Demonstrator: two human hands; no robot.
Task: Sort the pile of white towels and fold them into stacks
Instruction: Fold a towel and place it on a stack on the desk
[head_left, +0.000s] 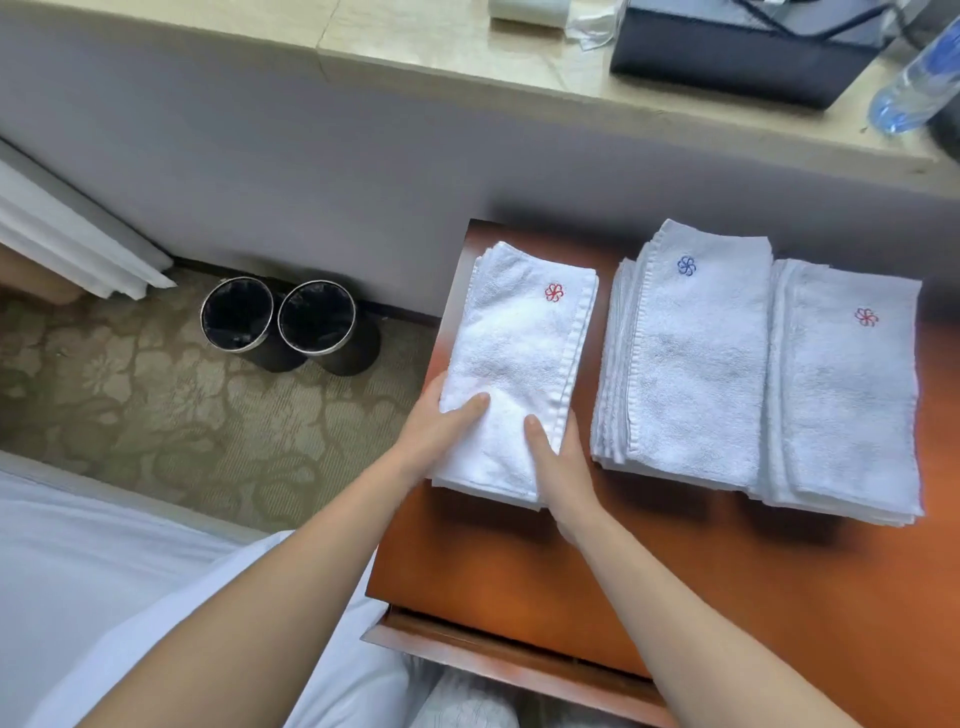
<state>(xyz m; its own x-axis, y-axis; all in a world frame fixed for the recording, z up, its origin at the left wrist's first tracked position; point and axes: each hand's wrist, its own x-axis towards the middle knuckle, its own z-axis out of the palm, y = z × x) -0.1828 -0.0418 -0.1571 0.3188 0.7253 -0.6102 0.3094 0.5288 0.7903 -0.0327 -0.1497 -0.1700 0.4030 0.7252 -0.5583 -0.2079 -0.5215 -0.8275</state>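
Left hand (441, 434) and right hand (563, 467) each pinching leftmost towel stack (519, 353) of three; two bins (236, 314) nearby.

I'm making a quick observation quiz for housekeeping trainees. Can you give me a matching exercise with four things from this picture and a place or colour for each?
Things:
1. leftmost towel
2. middle towel stack
3. black bins
4. water bottle

Matches:
A. on the stone ledge
B. blue flower mark
C. on the carpet
D. red flower mark

Pairs: 1-D, 2-B, 3-C, 4-A
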